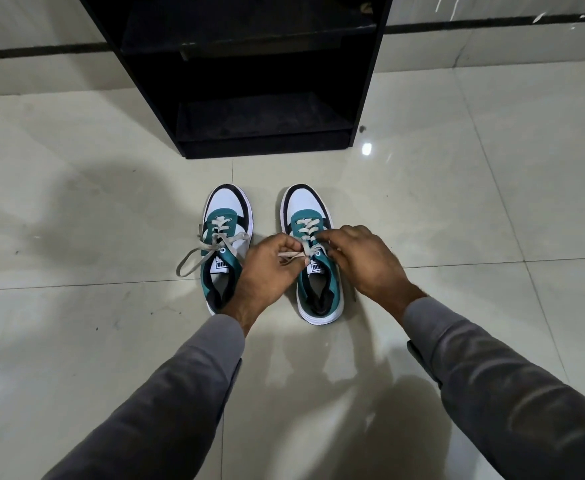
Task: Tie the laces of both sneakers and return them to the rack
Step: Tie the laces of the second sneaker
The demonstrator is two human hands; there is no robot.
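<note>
1. Grey sleeves [187,382] fill the foreground, both arms reaching down and forward so the work sits squarely under the camera.
2. Left hand [267,268] is pinched shut on the pale lace [293,255] of the right sneaker [315,258], drawing it sideways, and that tension looks meant to firm up the knot.
3. Right hand [364,261] curls over the same shoe's upper eyelets; its fingers are bent in close, but whether they pinch the other lace end I cannot tell.
4. Left sneaker [225,244] stands just beside it on the tiled floor [76,306], toes pointing away, its laces [194,256] lying loose and splayed out to the side, so that one looks untied.
5. Black rack [267,98] waits beyond the toes, shelves bare, near enough for an easy return once both shoes are tied.
</note>
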